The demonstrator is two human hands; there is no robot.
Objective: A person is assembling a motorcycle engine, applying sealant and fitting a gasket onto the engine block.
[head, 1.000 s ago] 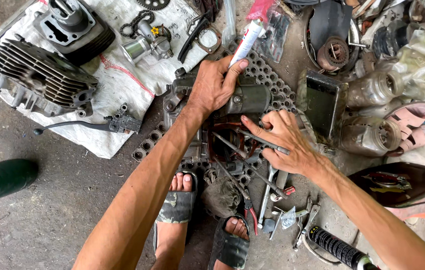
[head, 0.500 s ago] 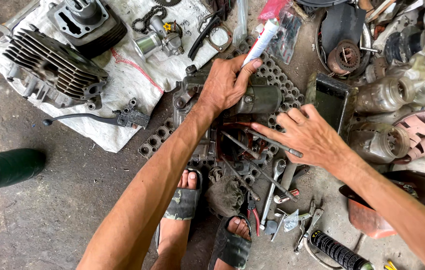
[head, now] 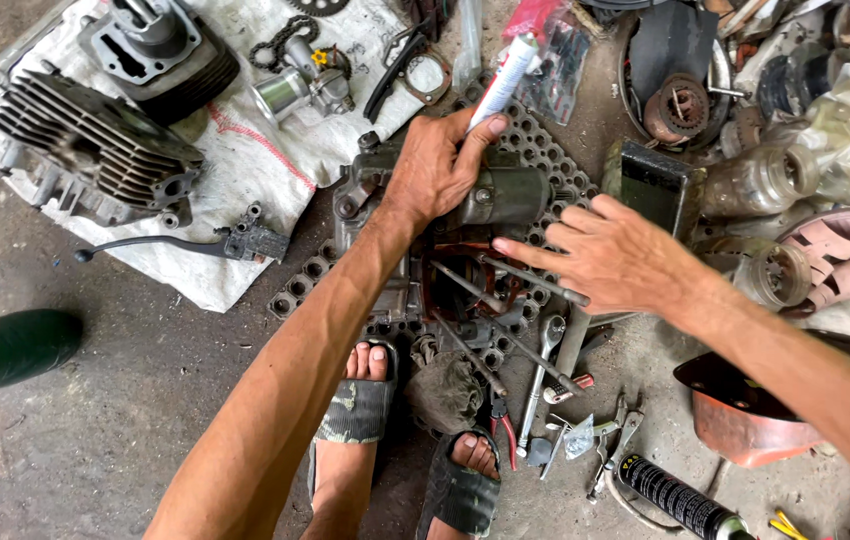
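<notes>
Left hand: left hand [head: 435,165] lies palm-down on top of the engine case [head: 445,250], fingers curled over its upper edge, thumb pressed against a white tube [head: 503,80] that slants up and away from it.
Right hand: right hand [head: 610,255] hovers open, fingers spread and pointing left, holding nothing; it hangs just above the long studs [head: 530,280].
Engine case: dark, greasy block on a perforated rubber mat [head: 555,150], directly under the left hand and just left of the right hand's fingertips.
Studs: several thin metal rods stick out of the case toward the person's feet, fanning out; the nearest one runs under the right hand's fingers. Contact cannot be told.
Feet: two sandalled feet [head: 365,410] planted just below the case.
Left of case: finned cylinder [head: 85,150] and a brake lever [head: 185,243] on a white sack [head: 265,150], well apart from both hands.
Lower right: wrench [head: 545,370], red-handled pliers [head: 505,430] and a black spray can [head: 680,500] on the concrete.
</notes>
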